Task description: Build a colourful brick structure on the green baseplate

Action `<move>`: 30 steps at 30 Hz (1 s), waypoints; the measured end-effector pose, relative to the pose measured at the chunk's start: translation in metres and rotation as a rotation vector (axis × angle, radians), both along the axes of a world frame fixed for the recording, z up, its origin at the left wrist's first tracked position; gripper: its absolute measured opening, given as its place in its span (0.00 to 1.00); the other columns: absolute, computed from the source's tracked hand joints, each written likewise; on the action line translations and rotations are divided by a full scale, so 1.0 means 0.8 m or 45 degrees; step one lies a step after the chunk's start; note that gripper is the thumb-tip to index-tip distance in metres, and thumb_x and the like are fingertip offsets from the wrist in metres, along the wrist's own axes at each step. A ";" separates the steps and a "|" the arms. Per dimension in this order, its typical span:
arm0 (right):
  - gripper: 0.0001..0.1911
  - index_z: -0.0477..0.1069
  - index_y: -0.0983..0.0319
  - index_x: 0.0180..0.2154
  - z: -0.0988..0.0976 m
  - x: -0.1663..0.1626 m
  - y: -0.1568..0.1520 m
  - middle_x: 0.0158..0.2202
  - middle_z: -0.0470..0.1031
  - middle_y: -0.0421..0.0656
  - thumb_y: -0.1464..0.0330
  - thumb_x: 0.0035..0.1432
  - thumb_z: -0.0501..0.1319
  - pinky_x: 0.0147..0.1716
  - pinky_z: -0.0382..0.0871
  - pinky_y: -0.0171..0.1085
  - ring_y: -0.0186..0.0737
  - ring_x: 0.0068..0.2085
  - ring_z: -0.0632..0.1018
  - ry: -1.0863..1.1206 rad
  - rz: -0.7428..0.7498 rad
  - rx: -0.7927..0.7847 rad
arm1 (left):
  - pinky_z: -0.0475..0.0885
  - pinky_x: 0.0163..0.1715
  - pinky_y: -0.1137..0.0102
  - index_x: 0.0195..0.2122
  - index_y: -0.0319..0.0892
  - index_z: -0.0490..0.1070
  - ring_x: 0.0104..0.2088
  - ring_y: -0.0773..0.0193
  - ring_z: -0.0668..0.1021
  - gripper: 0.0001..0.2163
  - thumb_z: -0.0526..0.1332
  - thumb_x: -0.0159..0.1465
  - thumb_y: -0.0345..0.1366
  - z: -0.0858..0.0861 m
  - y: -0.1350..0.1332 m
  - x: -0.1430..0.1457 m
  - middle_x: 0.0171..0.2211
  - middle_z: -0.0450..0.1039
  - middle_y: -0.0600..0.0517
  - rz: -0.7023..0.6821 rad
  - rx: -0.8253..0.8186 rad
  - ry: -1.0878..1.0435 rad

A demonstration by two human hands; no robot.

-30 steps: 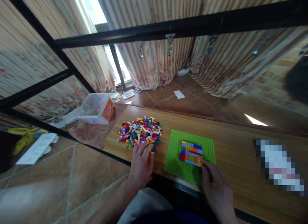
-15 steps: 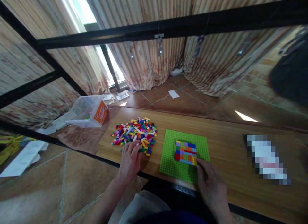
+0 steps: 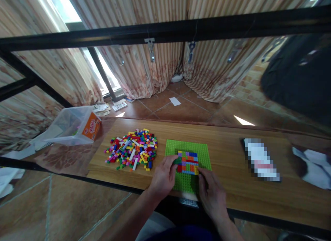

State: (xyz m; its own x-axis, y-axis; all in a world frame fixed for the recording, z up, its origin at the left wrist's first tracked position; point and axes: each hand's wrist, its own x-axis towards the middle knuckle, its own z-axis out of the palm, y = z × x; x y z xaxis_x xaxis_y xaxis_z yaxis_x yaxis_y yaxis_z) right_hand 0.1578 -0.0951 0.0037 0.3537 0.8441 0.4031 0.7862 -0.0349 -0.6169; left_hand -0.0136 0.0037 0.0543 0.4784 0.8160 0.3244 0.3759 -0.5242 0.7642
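Left fingers (image 3: pixel 169 160): on the left hand (image 3: pixel 163 177) we are seeing thumb and fingertips pinching a dark green brick (image 3: pixel 177 160).
Right fingers (image 3: pixel 205 172): on the right hand (image 3: pixel 213 192) they are touching the lower right corner of the patchwork; thumb and forefinger are standing apart, pinching nothing we can make out.
Green brick: its long axis seems to be running sideways, one end pointing right, at the patchwork's left edge; we cannot tell whether it is seating on studs.
Patchwork (image 3: pixel 188 162): multicoloured bricks are sitting closely packed near the middle of the baseplate, edges roughly following its sides. It is looking nearly square, so we are naming no long axis; its red strip is running left to right.
Baseplate (image 3: pixel 186 185): green studs are showing above and below, so we are judging the covering partial.
Loose bricks (image 3: pixel 133 149): a large heap is lying unused on the wooden table (image 3: pixel 224 141), left of the baseplate.
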 end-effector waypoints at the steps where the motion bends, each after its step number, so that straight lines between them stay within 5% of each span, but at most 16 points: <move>1: 0.13 0.70 0.60 0.48 0.000 0.000 0.000 0.45 0.75 0.48 0.65 0.66 0.52 0.46 0.73 0.45 0.43 0.45 0.76 -0.010 0.002 0.001 | 0.74 0.49 0.66 0.52 0.43 0.66 0.47 0.61 0.77 0.13 0.53 0.67 0.28 -0.004 0.001 0.001 0.46 0.75 0.47 0.008 -0.020 -0.001; 9: 0.13 0.70 0.59 0.49 0.000 0.000 -0.001 0.44 0.75 0.48 0.67 0.66 0.52 0.46 0.73 0.46 0.43 0.45 0.76 -0.064 0.002 0.021 | 0.74 0.41 0.68 0.46 0.44 0.72 0.37 0.64 0.79 0.09 0.60 0.65 0.33 -0.011 0.027 0.009 0.39 0.78 0.52 0.148 -0.194 0.102; 30: 0.13 0.69 0.60 0.50 -0.002 -0.001 -0.001 0.44 0.75 0.48 0.68 0.65 0.53 0.47 0.73 0.46 0.43 0.45 0.76 -0.086 0.005 0.010 | 0.74 0.44 0.66 0.47 0.42 0.74 0.43 0.59 0.79 0.11 0.59 0.65 0.32 -0.005 0.050 0.028 0.44 0.77 0.48 0.147 -0.191 0.273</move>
